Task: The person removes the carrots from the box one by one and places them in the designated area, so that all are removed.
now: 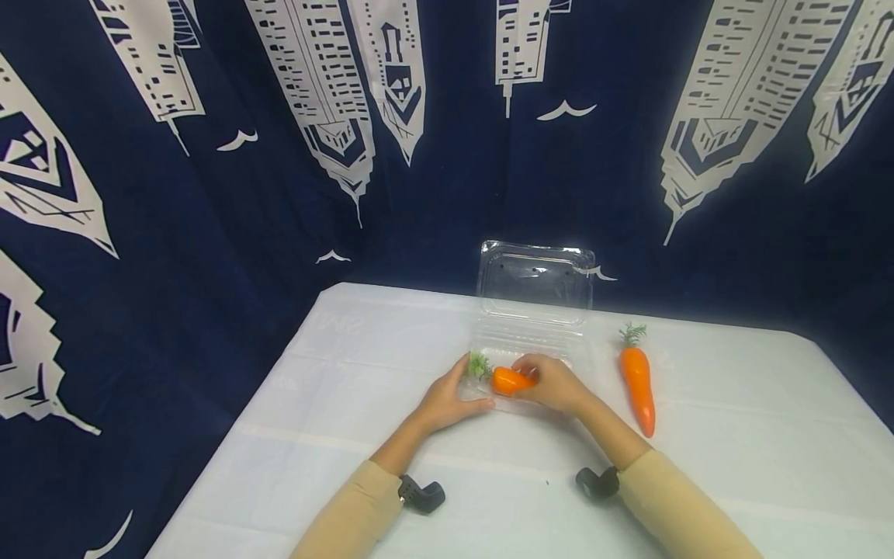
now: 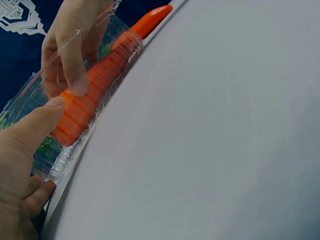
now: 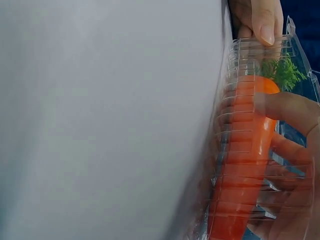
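An orange carrot (image 1: 508,381) with green leaves lies lengthwise in a clear plastic box (image 1: 520,406), leaves toward the left end. My right hand (image 1: 555,384) reaches in over the box and holds the carrot; in the right wrist view its fingers (image 3: 287,107) rest against the carrot (image 3: 245,150), seen partly through the ribbed wall. My left hand (image 1: 443,402) grips the box's left end, thumb along the front side. The left wrist view shows the left thumb (image 2: 42,120) at the box edge, near the carrot's thick end (image 2: 75,112). The carrot's tip is hidden in the head view.
The box's clear lid (image 1: 538,281) stands open at the back. A second carrot (image 1: 638,392) lies on the white table (image 1: 279,442) to the right of the box, leaves toward the back. A dark blue patterned cloth (image 1: 447,202) hangs behind the table.
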Motion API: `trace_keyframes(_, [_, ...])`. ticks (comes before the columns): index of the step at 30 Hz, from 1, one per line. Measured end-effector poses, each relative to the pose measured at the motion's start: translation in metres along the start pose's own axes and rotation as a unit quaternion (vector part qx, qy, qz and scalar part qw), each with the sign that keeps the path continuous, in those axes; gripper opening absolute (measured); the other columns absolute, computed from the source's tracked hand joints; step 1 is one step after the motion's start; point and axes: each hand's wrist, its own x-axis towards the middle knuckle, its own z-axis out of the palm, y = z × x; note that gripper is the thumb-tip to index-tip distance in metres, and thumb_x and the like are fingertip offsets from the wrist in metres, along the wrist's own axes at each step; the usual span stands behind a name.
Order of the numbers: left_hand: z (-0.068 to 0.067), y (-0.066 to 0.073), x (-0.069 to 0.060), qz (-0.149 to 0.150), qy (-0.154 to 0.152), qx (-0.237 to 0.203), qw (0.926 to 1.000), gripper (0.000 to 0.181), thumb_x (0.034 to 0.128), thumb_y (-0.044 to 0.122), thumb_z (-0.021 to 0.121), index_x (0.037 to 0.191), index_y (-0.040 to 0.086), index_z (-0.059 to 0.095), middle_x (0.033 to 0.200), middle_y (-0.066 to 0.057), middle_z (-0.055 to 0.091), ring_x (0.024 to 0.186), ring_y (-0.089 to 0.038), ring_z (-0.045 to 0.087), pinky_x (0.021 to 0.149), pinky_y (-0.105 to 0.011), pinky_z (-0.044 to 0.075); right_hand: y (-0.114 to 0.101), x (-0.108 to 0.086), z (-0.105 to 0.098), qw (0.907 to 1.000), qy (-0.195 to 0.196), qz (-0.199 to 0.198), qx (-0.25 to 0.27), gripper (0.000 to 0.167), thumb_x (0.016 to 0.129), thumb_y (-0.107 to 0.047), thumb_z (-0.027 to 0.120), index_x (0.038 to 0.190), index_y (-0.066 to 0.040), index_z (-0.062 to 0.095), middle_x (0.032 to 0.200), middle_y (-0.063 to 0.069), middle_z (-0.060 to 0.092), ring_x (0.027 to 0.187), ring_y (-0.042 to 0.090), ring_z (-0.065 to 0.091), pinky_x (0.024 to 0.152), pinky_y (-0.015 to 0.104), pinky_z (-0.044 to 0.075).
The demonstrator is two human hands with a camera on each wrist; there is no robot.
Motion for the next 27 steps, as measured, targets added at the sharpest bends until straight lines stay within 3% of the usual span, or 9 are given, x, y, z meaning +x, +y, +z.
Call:
trace_keyframes(12, [0.0006, -0.0014, 0.0007, 0.000, -0.002, 0.003, 1.0000, 0.101, 0.0796, 0.051, 0.076, 0.155, 0.010, 0.023, 0.154, -0.015, 0.035, 0.136, -0.037, 0.039, 0.108, -0.055, 0.034, -0.0011, 0.0009, 0.0008, 0.9997, -0.007, 0.018, -0.017, 0.040, 0.076, -0.015, 0.083, 0.111, -0.004, 0.068, 0.100, 0.010, 0.068, 0.091, 0.029, 0.062, 0.086, 0.049, 0.052])
trace_keyframes(27, [0.0007, -0.0035, 0.0018, 0.008, -0.001, 0.002, 1.0000, 0.099, 0.0803, 0.048, 0.077, 0.154, 0.008, 0.025, 0.153, -0.015, 0.035, 0.135, -0.035, 0.041, 0.109, -0.050, 0.036, 0.0025, 0.0027, 0.0001, 0.9997, 0.017, 0.013, 0.011, 0.043, 0.073, -0.017, 0.085, 0.112, -0.006, 0.068, 0.103, 0.009, 0.067, 0.091, 0.026, 0.060, 0.082, 0.044, 0.052])
